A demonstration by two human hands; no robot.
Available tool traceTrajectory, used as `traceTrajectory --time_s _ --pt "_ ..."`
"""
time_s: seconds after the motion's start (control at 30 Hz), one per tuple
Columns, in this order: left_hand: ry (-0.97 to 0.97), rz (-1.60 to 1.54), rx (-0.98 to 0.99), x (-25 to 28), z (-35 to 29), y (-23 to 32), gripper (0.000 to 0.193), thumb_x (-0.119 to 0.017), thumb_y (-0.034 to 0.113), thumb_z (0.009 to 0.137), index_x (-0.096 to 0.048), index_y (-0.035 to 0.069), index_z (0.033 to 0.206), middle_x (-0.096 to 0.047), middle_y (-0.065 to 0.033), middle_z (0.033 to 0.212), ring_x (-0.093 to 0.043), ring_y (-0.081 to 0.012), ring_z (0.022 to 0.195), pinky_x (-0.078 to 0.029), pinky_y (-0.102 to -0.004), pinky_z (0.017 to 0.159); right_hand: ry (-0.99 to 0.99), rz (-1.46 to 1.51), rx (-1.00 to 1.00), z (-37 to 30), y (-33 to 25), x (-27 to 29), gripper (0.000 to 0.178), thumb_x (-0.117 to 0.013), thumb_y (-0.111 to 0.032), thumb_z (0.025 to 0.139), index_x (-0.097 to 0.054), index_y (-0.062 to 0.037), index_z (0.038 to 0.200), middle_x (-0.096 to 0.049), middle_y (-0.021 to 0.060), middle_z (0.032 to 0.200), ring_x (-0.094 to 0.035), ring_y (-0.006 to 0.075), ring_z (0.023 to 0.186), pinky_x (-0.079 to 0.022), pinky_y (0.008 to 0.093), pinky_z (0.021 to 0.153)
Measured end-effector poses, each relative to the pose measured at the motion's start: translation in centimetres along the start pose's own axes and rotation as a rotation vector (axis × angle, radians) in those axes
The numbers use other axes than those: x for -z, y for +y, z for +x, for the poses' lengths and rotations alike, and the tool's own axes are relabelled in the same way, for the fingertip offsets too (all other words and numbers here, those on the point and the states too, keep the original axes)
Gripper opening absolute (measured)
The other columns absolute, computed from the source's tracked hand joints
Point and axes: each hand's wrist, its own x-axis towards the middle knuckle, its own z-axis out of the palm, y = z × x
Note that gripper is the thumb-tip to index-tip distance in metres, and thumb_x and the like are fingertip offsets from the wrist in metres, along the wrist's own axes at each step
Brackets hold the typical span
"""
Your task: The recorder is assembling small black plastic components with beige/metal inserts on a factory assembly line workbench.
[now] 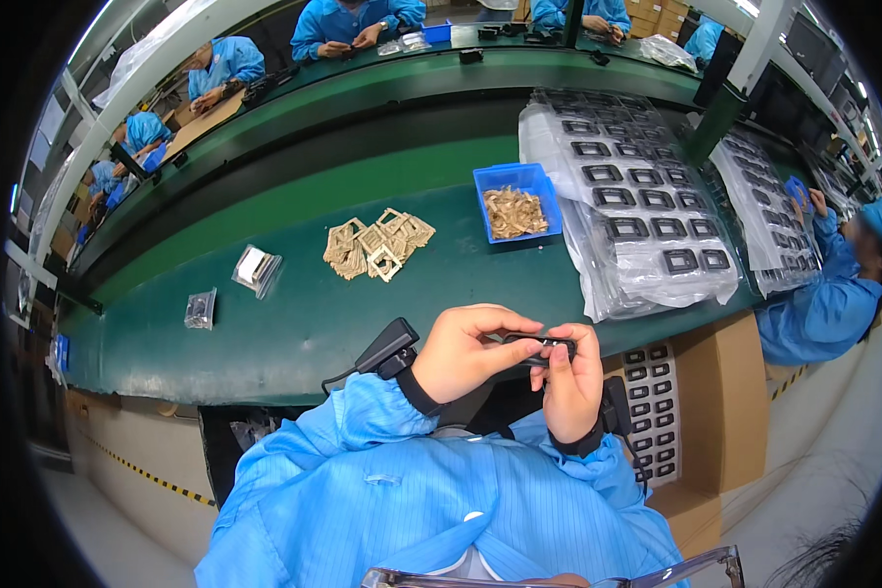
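Note:
Between my two hands, over the near edge of the green table, is a small black plastic frame point(531, 339). My left hand point(472, 351) pinches it from the left with thumb and forefinger. From the right, my right hand point(570, 380) grips its other end, the thumb pressed on its face. The fingers cover much of the part, so its full shape is hidden. Beyond my hands lies a loose pile of beige flat frames point(372, 243). A blue bin point(481, 196) holding small tan pieces point(514, 213) stands to the right of that pile.
Plastic-covered trays of black frames point(647, 201) are stacked on the right. Two small clear bags point(257, 269) point(200, 309) lie on the left of the green table point(147, 348). An open carton point(720, 412) with more frames stands below right. A co-worker point(823, 294) sits at far right.

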Motion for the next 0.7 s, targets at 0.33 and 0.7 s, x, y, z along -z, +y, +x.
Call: traceTrajectory --time_s 0.33,0.7 --pt "0.079 0.031 -0.129 0.9 -2.5 1.3 0.024 -0.079 -0.001 0.08 -0.075 0.0 0.104 -0.072 -0.0111 0.096 -0.069 -0.0152 0.087 -0.055 -0.0249 0.073 -0.045 -0.139 0.187 -0.6 -0.7 -2.6 0.011 -0.052 -0.009 0.102 -0.051 -0.0004 0.109 -0.056 0.007 0.098 -0.054 0.0074 0.069 -0.046 0.0198 0.059" --pt "0.113 0.09 -0.331 1.0 -3.5 0.4 0.019 -0.077 0.002 0.083 -0.076 0.001 0.102 -0.074 -0.0108 0.094 -0.069 -0.0171 0.084 -0.054 -0.0271 0.073 -0.059 -0.129 0.222 -0.6 -1.7 -3.7 0.01 -0.053 -0.01 0.102 -0.053 -0.0005 0.102 -0.056 0.0063 0.089 -0.05 0.0053 0.062 -0.041 0.0187 0.054"
